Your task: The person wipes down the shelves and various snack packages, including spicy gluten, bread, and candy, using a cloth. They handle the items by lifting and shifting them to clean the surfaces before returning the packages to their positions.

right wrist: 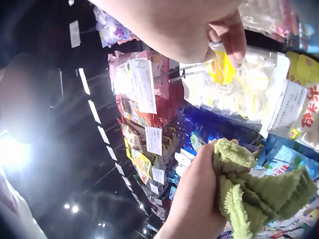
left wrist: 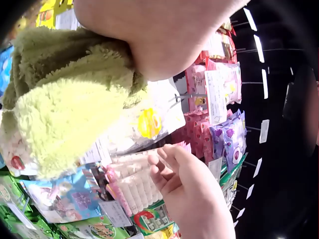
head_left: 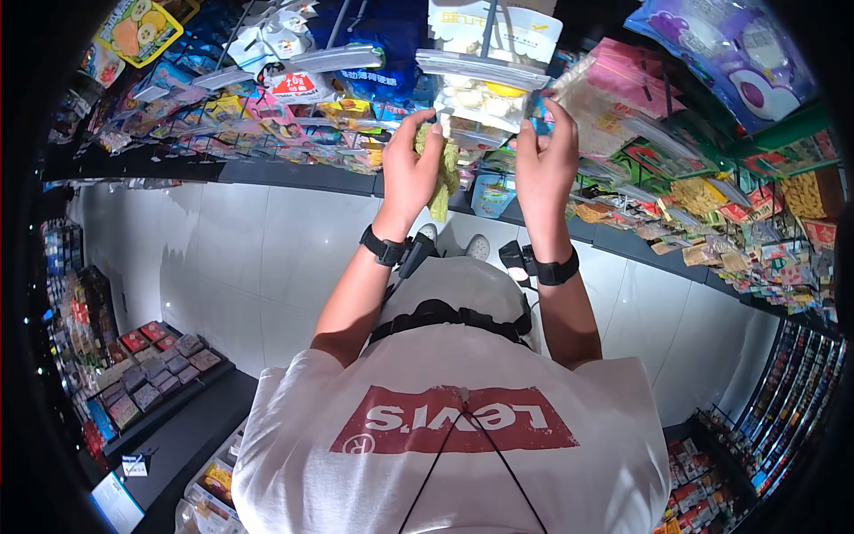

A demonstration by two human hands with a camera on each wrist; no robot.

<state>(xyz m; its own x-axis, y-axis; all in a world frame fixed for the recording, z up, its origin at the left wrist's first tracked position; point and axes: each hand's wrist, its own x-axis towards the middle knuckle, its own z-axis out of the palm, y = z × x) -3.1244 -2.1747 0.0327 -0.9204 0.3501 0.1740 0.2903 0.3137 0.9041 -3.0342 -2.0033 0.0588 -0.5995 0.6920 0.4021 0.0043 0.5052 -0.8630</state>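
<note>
My left hand grips a fluffy light-green cloth, which hangs down below the fingers. In the left wrist view the cloth bunches up in front of hanging snack packets. My right hand is raised at the right of a clear-fronted bag of white sweets, its fingers loosely bent with nothing between them. From the right wrist, those fingertips overlap the bag's front beside its yellow patch. The green cloth shows lower down there, bunched in the left hand.
Packets hang on metal hooks with price tags along the rack. A purple bag hangs at the upper right. Boxed goods fill a low shelf at the lower left. Pale floor tiles lie below the rack.
</note>
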